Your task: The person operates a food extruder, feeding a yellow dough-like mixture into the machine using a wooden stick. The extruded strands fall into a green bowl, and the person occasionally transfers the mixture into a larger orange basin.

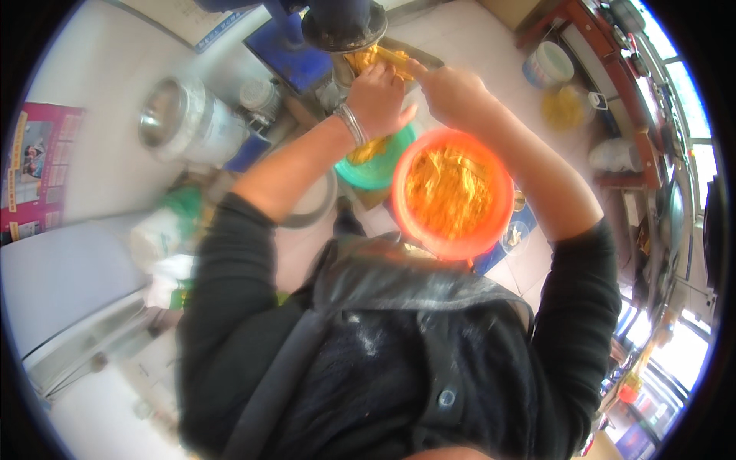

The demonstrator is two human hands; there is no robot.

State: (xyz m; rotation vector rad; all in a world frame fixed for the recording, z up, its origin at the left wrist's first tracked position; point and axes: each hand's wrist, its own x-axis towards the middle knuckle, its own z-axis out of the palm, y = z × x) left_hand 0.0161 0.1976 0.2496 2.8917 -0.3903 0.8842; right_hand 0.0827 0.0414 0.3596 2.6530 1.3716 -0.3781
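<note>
Yellow, soft-looking material (360, 57) sits beneath the dark metal cylinder (343, 19) of a machine at the top centre. My left hand (374, 103), a silver bracelet on its wrist, has its fingers bent over this material, thumb sticking out. My right hand (454, 93) grips a yellow piece at the machine's mouth; its fingertips are partly hidden. Below my left hand stands a green basin (368, 172) with more yellow material in it. An orange-red basin (502, 192) full of yellow, strip-like pieces lies below my right hand.
A large silvery container (176, 123) and blue machine parts (284, 54) are at upper left. A grey basin (322, 199) and sacks (153, 238) lie left. A white bucket (547, 64) and a yellow heap (562, 109) stand beside the wooden counter (575, 19) at right.
</note>
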